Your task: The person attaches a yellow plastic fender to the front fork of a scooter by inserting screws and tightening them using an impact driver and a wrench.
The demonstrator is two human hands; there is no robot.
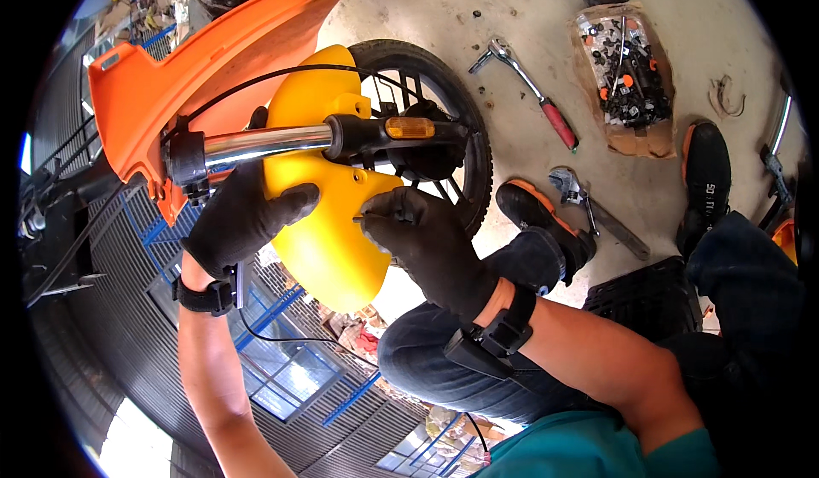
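Note:
A yellow front fender sits over a black motorcycle wheel, around a fork leg with a chrome tube and an amber reflector. My left hand, in a black glove, grips the fender's left edge, its thumb lying on top and its other fingers hidden. In a matching glove, my right hand pinches a small dark bolt-like piece between thumb and finger. The piece is close to the fender's surface, just below a small hole. Whether it touches the fender I cannot tell.
An orange body panel rises beyond the fork, with a black cable crossing it. On the floor lie a red-handled ratchet, an adjustable wrench and a cardboard box of small parts. A black crate stands near my legs.

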